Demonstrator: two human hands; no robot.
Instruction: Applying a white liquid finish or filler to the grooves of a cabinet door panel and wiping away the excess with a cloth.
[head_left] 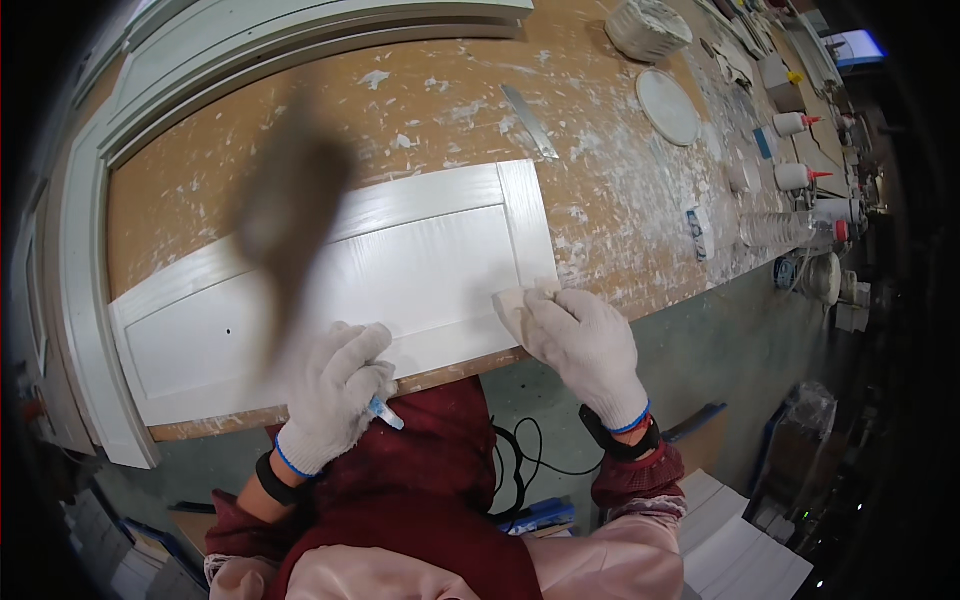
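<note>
A white framed door panel [420, 265] lies flat along the near edge of the workbench. At its near right corner my right hand [590, 345], in a white knit glove, is closed on a pale sanding pad [511, 316]. The pad touches the panel's frame. My left hand [338, 385], gloved too, is by the panel's near edge with its fingers curled. From under them sticks out the end of a small blue and white tube-like thing [386, 413]; the rest of it is hidden. A dark blurred shape [295, 200] close to the camera covers part of the panel.
More white frames [75, 250] stand along the left and far sides. Beyond the panel lie a putty knife blade [530, 120], a round white lid [669, 107] and a whitish tub [648, 30]. Red-tipped glue bottles [795, 177] and a clear plastic bottle [785, 230] line the right.
</note>
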